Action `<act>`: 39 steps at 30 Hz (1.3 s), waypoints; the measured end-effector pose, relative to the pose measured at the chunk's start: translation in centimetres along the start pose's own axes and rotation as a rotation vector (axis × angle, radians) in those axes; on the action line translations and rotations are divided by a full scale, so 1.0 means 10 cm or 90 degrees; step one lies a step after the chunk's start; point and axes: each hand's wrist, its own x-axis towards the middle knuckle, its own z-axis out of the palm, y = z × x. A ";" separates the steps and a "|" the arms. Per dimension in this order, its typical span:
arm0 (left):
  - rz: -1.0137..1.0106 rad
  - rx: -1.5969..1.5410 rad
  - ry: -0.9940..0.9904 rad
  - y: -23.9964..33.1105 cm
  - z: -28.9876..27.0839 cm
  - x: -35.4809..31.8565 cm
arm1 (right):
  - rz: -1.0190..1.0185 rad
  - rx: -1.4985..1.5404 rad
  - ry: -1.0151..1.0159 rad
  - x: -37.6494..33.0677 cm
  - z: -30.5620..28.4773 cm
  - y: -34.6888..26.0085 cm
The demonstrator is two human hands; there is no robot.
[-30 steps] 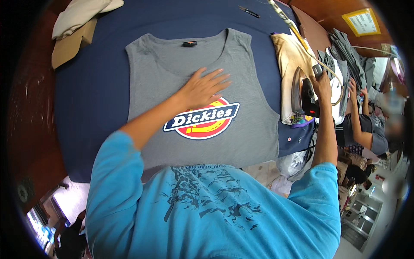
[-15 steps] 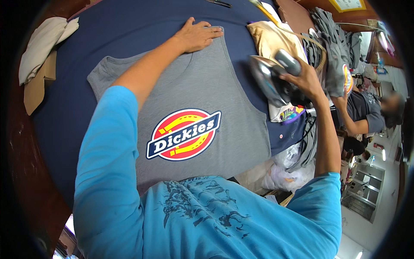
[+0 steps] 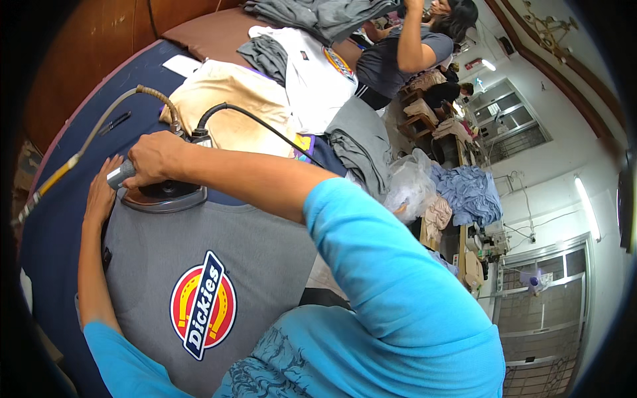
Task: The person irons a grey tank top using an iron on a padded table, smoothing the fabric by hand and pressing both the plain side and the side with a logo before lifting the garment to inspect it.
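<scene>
A grey sleeveless shirt (image 3: 265, 249) is spread over the navy-covered table (image 3: 63, 176), a red, yellow and dark-blue printed emblem (image 3: 204, 305) on it. My right hand (image 3: 154, 159) is wrapped around the handle of a steam iron (image 3: 164, 201), whose soleplate rests on the shirt's far shoulder edge. Just left of the iron, my left hand (image 3: 101, 194) lies with its fingers stretched out at the shirt's edge. The iron's grey front end partly covers those fingers. A hose (image 3: 119, 99) and a black cord (image 3: 259, 123) run from the iron.
Beyond the iron lie a cream garment (image 3: 222, 99), a white printed shirt (image 3: 305, 79) and folded grey garments (image 3: 361, 139). Thread snips (image 3: 115, 123) rest at the far left. Another person (image 3: 405, 56) stands at the back. Clear plastic bags (image 3: 408, 179) and a blue cloth heap (image 3: 468, 192) are to the right.
My view has swung to the right. The iron has come from beside the shirt onto its shoulder, still in my right hand. My left hand remains flat near that shoulder.
</scene>
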 end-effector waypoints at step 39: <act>-0.370 0.117 0.363 -0.64 -0.25 -2.65 | -0.116 -0.111 0.014 0.60 0.35 -0.44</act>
